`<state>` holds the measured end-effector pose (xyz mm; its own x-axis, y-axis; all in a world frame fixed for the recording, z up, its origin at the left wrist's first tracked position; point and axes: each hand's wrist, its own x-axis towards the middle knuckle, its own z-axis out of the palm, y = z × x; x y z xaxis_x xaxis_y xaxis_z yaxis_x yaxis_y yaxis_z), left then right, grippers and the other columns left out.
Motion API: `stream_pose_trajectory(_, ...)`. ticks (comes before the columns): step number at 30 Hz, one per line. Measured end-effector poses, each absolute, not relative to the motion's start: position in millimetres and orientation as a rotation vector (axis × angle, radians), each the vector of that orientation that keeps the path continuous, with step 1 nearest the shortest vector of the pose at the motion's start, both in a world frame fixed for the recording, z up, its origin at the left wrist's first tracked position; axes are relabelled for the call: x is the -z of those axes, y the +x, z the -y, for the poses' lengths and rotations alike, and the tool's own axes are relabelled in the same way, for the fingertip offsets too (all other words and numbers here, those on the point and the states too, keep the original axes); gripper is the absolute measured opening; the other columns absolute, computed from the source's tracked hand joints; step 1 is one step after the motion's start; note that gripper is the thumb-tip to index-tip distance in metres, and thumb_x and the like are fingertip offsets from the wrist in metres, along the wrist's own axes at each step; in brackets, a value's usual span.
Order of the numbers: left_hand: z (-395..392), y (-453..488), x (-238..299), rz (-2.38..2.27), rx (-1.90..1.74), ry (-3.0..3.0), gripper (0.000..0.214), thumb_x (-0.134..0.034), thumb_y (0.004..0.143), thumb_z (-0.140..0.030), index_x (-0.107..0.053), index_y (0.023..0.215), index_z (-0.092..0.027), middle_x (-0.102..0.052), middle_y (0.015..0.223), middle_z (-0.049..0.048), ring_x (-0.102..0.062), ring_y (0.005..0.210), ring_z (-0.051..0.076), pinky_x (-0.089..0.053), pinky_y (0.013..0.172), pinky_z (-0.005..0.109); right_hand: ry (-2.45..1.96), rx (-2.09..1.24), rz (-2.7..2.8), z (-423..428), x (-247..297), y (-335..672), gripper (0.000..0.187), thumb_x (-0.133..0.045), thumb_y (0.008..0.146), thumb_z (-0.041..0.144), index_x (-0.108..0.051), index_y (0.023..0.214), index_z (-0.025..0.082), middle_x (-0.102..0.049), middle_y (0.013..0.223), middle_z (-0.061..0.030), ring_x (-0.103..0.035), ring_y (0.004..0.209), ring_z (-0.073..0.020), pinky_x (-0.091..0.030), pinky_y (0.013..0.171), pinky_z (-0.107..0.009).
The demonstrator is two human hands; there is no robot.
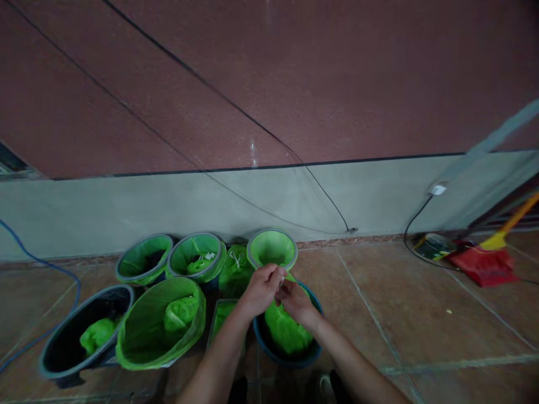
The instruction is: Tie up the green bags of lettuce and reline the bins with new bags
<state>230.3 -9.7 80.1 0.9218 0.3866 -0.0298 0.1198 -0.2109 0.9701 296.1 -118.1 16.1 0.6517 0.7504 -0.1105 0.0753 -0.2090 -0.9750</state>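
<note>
We find the left hand (261, 289) and the right hand (296, 301) brought together at the fingertips, above the blue tub (256, 339) on the floor. The fingers of both are bent inward; whether anything thin is pinched between them we cannot tell, as they hide the spot. The green bag (286, 331) sits inside the blue tub, bulging and directly below the right hand. Just behind the hands we note a grey-rimmed bin (272, 247) with a green liner spread open inside it. To its left, a tied green bag (236, 275) bears white strings at its top, and nearer to us a rectangular container (223, 314), partly covered by the left forearm, shows green material. Further left we record two round bins with green liners, one (196, 244) beside the other (143, 247), along the wall (105, 213). In front of them stand a large lined bin (141, 331) holding a green bundle (181, 313) and a dark oval tub (63, 336) holding a smaller bundle (96, 335). Well apart on the right, on the tiled floor (362, 325), we observe a red dustpan (484, 266) and a tin (433, 246) beside it.
</note>
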Motion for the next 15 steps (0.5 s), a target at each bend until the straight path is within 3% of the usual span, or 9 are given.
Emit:
stream_pose_trajectory(3, 12.7, 229.2, -45.3, -0.546, -0.309, 1.510, 0.052, -0.044, 0.086, -0.067, -0.061, 0.097, -0.019, -0.056, 0.065, -0.0028, -0.046, 0.051, 0.010, -0.035, 0.052, 0.024, -1.794, -0.638, 0.663, 125.5, -3.9, 290.0, 0.038, -0.044, 0.084, 0.052, -0.056, 0.065, 0.021, -0.054, 0.053, 0.0000, -0.047, 0.048, -0.0128, -0.034, 0.048, -0.026)
stream_pose_trajectory(5, 14.7, 227.5, -16.5, -0.608, -0.243, 1.322, 0.058, -0.043, 0.084, -0.068, -0.057, 0.116, -0.022, -0.066, 0.084, 0.0012, -0.050, 0.050, 0.010, -0.033, 0.048, 0.024, -1.793, -0.617, 0.634, 133.4, 2.2, 290.2, 0.042, -0.045, 0.084, 0.057, -0.056, 0.064, 0.022, -0.052, 0.052, 0.0003, -0.047, 0.048, -0.0135, -0.034, 0.049, -0.026)
stream_pose_trajectory(7, 18.3, 225.9, 10.9, -0.581, -0.112, 1.318, 0.051, -0.057, 0.075, -0.062, -0.063, 0.106, -0.021, -0.065, 0.075, 0.0006, -0.049, 0.048, 0.010, -0.031, 0.047, 0.024, -1.737, -0.623, 0.605, 140.7, 6.1, 295.2, 0.048, -0.047, 0.082, 0.065, -0.058, 0.064, 0.022, -0.051, 0.051, 0.0010, -0.046, 0.048, -0.0140, -0.035, 0.049, -0.027)
stream_pose_trajectory(10, 24.2, 225.0, 37.9, -0.463, 0.013, 1.394, 0.038, -0.060, 0.073, -0.056, -0.067, 0.078, -0.019, -0.058, 0.063, 0.0006, -0.044, 0.046, 0.010, -0.031, 0.048, 0.026, -1.648, -0.626, 0.509, 149.0, 7.9, 309.3, 0.057, -0.051, 0.075, 0.076, -0.058, 0.062, 0.021, -0.051, 0.049, 0.0009, -0.044, 0.047, -0.0139, -0.035, 0.049, -0.028)
stream_pose_trajectory(15, 29.6, 226.0, 40.6, -0.366, 0.116, 1.607, 0.033, -0.056, 0.079, -0.051, -0.067, 0.072, -0.020, -0.060, 0.069, 0.0010, -0.046, 0.051, 0.011, -0.036, 0.054, 0.027, -1.524, -0.619, 0.192, 158.2, 8.2, 332.4, 0.046, -0.067, 0.068, 0.066, -0.062, 0.070, 0.021, -0.049, 0.051, 0.0035, -0.038, 0.045, -0.0116, -0.029, 0.045, -0.026)
